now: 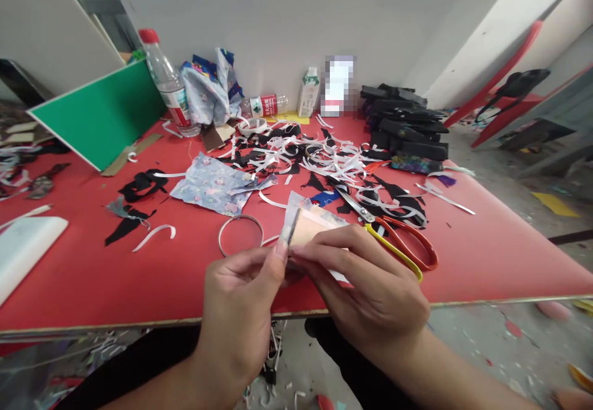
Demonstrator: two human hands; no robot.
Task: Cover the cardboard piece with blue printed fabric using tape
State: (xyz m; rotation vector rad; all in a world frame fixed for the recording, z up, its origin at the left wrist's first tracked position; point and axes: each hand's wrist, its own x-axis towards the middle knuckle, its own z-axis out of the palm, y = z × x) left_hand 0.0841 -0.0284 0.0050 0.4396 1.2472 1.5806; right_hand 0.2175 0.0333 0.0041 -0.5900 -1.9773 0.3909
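Note:
Both of my hands meet over the near edge of the red table (pixel 486 255). My left hand (pixel 241 311) pinches the edge of a small tan cardboard piece (pixel 308 225) wrapped with light patterned fabric. My right hand (pixel 370 286) grips the same piece from the right, fingers closed on it. A metal ring (pixel 240 233) lies just beyond my left hand. Scissors with red and yellow handles (pixel 398 240) rest right of the piece.
Patterned fabric (pixel 213 184), black scraps and white paper strips (pixel 315 157) litter the middle. A stack of black pieces (pixel 407 126), bottles (pixel 169 86), a milk carton (pixel 309 92) and a green board (pixel 99 113) stand at the back. A white pad (pixel 23 249) lies left.

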